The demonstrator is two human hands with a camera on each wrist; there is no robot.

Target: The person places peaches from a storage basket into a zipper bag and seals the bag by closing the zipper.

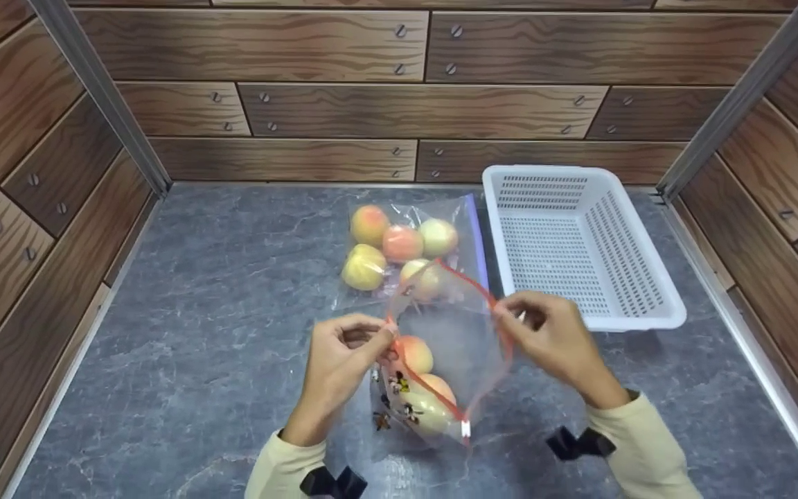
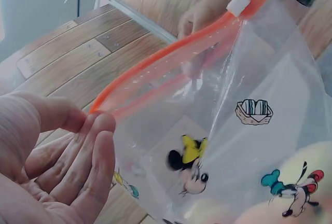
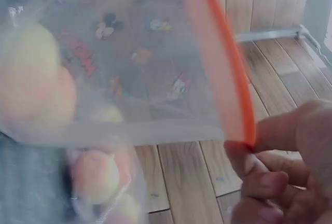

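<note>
A clear zip bag (image 1: 461, 346) with an orange-red zip edge, cartoon prints and a white slider (image 1: 466, 428) is spread at its mouth between both hands. Several peaches (image 1: 427, 405) lie inside it toward the bottom. My left hand (image 1: 347, 367) pinches one side of the zip edge between thumb and fingers, as the left wrist view also shows. The opposite side of the edge is pinched by my right hand (image 1: 555, 336). Just beyond, a second zip bag (image 1: 409, 208) with a purple edge lies flat, holding several peaches (image 1: 402, 242); the held bag overlaps it in the head view.
A white perforated plastic basket (image 1: 669, 305) stands at the back right, close beyond my right hand. Wood-patterned walls (image 1: 330, 111) enclose the dark grey marbled table (image 1: 198, 333) at the back and both sides, with metal rails along the corners.
</note>
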